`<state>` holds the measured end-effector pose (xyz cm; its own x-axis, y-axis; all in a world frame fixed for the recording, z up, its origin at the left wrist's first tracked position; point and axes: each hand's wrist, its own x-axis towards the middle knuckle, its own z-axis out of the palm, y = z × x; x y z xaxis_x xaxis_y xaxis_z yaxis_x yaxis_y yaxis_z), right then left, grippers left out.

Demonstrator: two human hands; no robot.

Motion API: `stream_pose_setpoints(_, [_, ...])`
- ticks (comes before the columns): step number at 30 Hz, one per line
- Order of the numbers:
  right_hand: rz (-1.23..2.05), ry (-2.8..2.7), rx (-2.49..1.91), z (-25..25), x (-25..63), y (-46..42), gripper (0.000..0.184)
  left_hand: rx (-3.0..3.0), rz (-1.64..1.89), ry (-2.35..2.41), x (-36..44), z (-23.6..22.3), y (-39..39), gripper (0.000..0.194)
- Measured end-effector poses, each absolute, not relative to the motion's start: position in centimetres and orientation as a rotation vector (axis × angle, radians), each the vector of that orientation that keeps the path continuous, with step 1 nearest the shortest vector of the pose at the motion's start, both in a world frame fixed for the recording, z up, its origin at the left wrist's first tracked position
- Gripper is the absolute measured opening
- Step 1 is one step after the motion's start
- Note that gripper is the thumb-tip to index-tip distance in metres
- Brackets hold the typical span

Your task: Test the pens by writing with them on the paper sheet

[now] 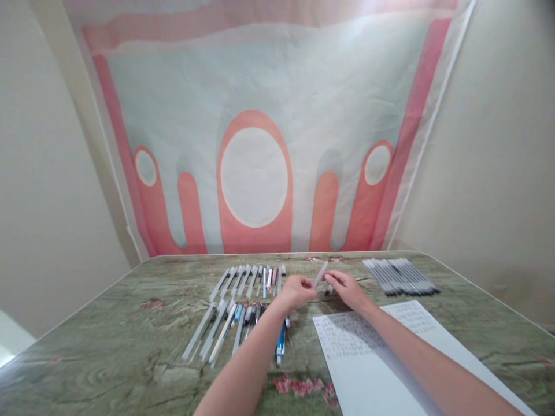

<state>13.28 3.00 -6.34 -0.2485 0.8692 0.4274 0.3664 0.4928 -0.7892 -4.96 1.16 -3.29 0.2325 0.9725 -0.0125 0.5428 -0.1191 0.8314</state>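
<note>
Near the middle of the table, my left hand (299, 290) is closed in a pinch on a clear pen barrel (321, 274), which tilts up and to the right. Close beside it, my right hand (346, 289) has its fingers bent together by the barrel's right side. A small dark-tipped piece (328, 290) shows below the right fingers; whether they grip it or anything else is hidden. My right forearm crosses over a sheet of paper (359, 381) with handwriting along its upper part.
Capped clear pens (236, 282) and a few coloured ones lie in a row at left. A second row of mixed pens (212, 332) lies nearer, with a blue pen (281, 344) at its end. Slim dark-tipped refills (401, 276) lie side by side at the right of the wood-patterned table (117, 329).
</note>
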Motion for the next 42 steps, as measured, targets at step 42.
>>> stream_pose_setpoints(42, [0.895, -1.597, -0.997, -6.7, 11.6, 2.2, 0.03, 0.485, 1.253, 0.749, -3.1, -4.7, 1.3, 0.009])
